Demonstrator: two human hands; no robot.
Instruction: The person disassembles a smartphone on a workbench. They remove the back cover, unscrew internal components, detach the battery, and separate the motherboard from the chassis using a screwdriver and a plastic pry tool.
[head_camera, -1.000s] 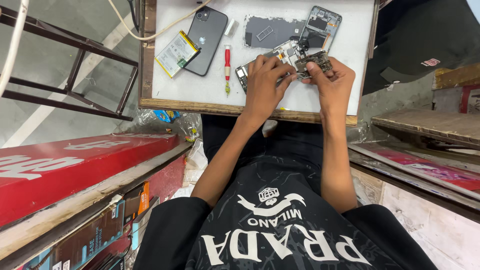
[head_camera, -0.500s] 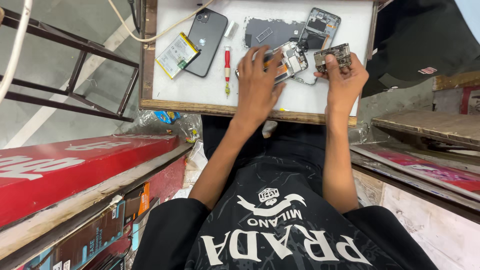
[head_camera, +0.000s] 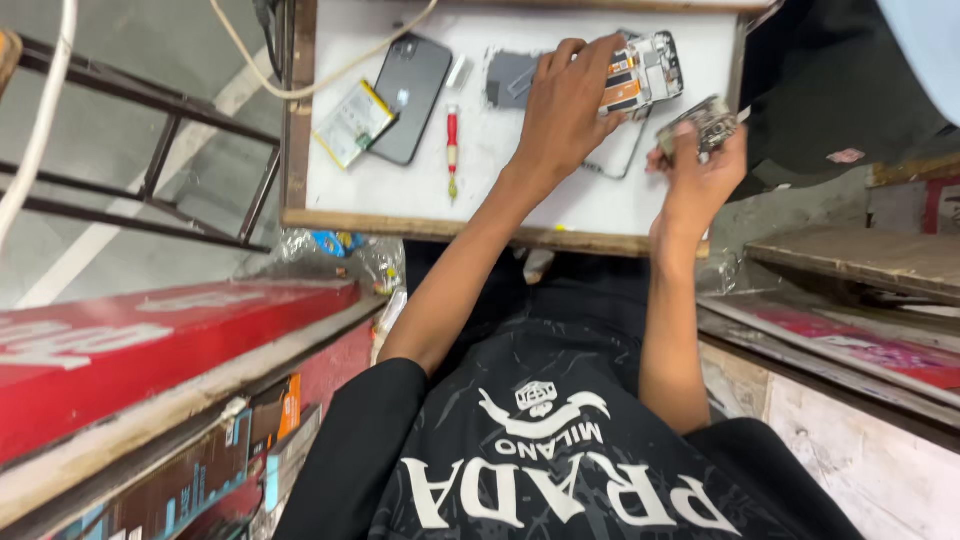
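My left hand (head_camera: 562, 112) lies over an opened phone (head_camera: 645, 72) on the white worktop (head_camera: 560, 205), with its fingers gripping the phone's exposed inside. The phone shows orange and metal parts. My right hand (head_camera: 695, 170) is raised at the worktop's right edge and pinches a small dark circuit part (head_camera: 700, 118), clear of the phone. A thin clear frame piece (head_camera: 618, 165) lies under my left wrist.
On the worktop's left half lie a dark smartphone (head_camera: 410, 95) face down, a flat battery (head_camera: 352, 122), a red-handled screwdriver (head_camera: 452, 140) and a grey plate (head_camera: 508, 76). A pale cable (head_camera: 330, 85) crosses the back. A metal rack (head_camera: 150, 190) stands left, wooden boards (head_camera: 860, 260) right.
My right hand has pulled the small circuit part off the phone and moved right. My left hand has slid forward over the opened phone.
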